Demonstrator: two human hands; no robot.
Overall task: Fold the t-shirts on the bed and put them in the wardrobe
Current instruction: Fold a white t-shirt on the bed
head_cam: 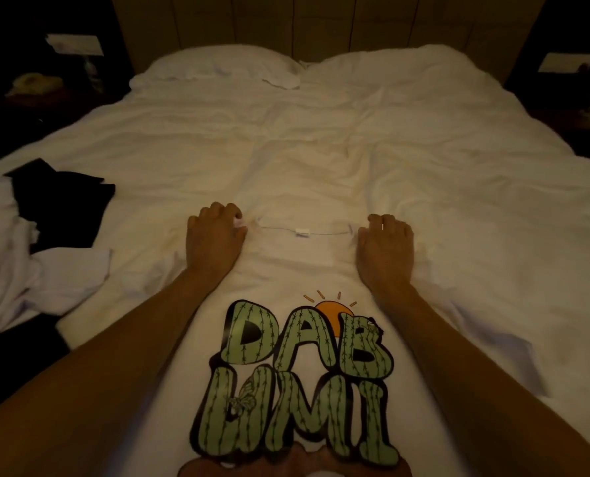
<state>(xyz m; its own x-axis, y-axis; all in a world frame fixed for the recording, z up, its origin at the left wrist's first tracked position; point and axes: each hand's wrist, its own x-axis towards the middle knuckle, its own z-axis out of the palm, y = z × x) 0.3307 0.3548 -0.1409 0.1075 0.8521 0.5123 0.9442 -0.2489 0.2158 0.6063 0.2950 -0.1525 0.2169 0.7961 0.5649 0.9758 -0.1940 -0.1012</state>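
Head view: a white cotton t-shirt with a green cactus-lettered print (297, 339) is laid flat on the white-sheeted bed (424, 149), collar toward the headboard, a small white neck label (302, 231) being seen at the neckline. The left hand (214, 241) is set on the left shoulder of the garment, fingers curled and fabric pinched beside the collar. The right hand (384, 249) is set on the right shoulder, fingers bent onto the cloth; a firm pinch cannot be confirmed. A crumpled white garment (28, 266) and a black garment (66, 201) are noted at the left edge of the bed. Two white pillows (218, 68) are lying by the padded headboard (321, 25).
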